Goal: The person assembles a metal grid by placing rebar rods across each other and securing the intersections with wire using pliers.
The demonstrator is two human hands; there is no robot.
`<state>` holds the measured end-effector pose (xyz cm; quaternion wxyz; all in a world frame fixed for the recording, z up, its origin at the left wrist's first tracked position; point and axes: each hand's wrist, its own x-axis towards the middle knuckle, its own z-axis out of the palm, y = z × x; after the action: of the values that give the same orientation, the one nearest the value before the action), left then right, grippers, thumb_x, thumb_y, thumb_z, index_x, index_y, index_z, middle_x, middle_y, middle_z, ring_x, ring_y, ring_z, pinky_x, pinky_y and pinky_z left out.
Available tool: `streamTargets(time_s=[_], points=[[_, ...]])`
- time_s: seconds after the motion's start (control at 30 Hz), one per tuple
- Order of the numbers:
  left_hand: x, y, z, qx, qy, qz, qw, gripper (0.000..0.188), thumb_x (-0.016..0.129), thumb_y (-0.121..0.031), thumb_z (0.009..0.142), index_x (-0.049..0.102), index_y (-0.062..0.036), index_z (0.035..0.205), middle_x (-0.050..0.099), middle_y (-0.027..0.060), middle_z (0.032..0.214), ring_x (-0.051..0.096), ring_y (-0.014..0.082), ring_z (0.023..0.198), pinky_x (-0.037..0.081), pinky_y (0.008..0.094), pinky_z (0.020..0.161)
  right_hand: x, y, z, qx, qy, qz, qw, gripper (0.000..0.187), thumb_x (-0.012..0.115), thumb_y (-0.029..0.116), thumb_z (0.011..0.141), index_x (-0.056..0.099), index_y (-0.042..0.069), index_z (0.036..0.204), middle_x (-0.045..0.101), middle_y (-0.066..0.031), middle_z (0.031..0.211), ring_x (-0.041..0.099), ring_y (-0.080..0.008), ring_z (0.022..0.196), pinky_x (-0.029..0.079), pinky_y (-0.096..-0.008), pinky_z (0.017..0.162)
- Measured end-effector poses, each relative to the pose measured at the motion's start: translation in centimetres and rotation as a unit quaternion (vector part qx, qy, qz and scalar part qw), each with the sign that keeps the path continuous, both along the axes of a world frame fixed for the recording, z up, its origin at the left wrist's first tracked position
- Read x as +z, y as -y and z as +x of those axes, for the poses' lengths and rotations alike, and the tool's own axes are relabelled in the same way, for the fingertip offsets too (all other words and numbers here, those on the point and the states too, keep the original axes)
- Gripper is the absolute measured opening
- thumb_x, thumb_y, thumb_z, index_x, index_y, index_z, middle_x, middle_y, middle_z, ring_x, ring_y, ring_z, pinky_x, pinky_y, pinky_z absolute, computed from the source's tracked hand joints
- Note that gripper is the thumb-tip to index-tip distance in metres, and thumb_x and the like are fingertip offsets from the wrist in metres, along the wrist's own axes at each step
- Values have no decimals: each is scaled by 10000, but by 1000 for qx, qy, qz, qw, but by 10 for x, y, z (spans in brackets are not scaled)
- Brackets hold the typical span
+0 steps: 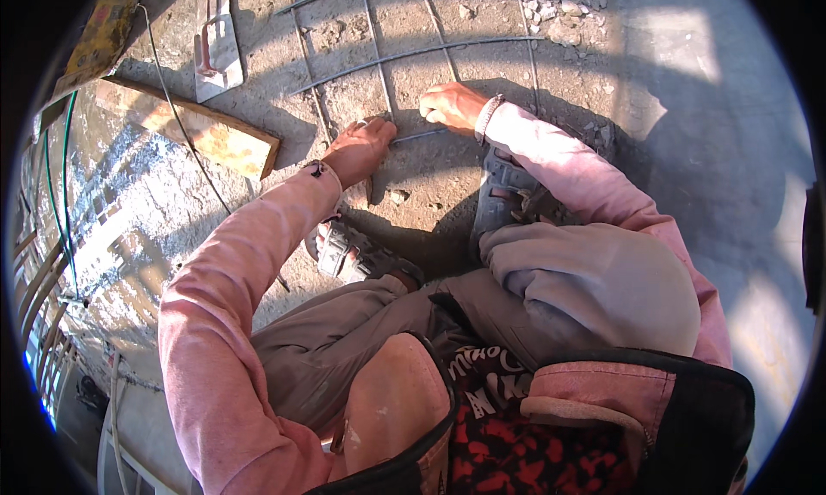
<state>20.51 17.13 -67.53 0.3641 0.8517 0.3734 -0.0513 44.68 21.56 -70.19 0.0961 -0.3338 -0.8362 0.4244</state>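
Note:
A grid of thin steel bars (413, 53) lies over the rough, dusty ground in front of me. My left hand (358, 151) is closed at the grid's near edge, its fingers around the bars where they meet. From under that hand a short brown piece (370, 190) sticks out toward me; its kind is unclear. My right hand (454, 108) is curled shut just above the near cross bar (422, 135), to the right of the left hand. Whatever its fingers hold is hidden.
A trowel with a red handle (205, 52) lies on a flat plate at the far left. Nearer is a wooden plank (202, 132), with a dark cable (185, 134) across it. Broken stones (559, 15) lie far right. My sandalled feet (348, 252) flank the near ground.

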Motion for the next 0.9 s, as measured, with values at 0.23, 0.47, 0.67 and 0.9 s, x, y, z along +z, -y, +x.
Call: streamTargets(time_s=[0.23, 0.47, 0.67, 0.9], points=[[-2, -1, -1, -1, 22, 17, 1000, 275, 551, -88, 796, 492, -97, 1064, 537, 132, 1006, 554, 351, 961, 451, 434, 832, 13, -6, 3, -34, 34, -34, 998, 45, 616, 62, 763, 596, 41, 798, 629, -128, 791, 621, -298, 787, 484, -395, 717], [6, -4, 6, -5, 6, 33, 999, 428, 501, -49, 805, 489, -97, 1231, 509, 138, 1049, 540, 349, 1018, 414, 440, 905, 3, 0, 0, -43, 30, -11, 999, 52, 633, 88, 756, 608, 56, 789, 631, -123, 765, 623, -301, 756, 486, -403, 701], [9, -22, 8, -103, -39, 137, 984, 285, 502, -55, 789, 538, -113, 1066, 490, 86, 1044, 499, 262, 1076, 392, 388, 934, 0, 2, 1, -64, 42, -12, 997, 66, 640, 109, 748, 615, 74, 797, 633, -121, 753, 628, -298, 755, 486, -405, 687], [7, -25, 12, -154, -13, 211, 965, 255, 517, -81, 724, 442, -144, 960, 435, 58, 946, 498, 201, 1012, 406, 348, 902, 9, 11, -4, -110, 69, -72, 989, 113, 623, 134, 772, 589, 66, 856, 621, -113, 804, 611, -299, 786, 476, -395, 718]])
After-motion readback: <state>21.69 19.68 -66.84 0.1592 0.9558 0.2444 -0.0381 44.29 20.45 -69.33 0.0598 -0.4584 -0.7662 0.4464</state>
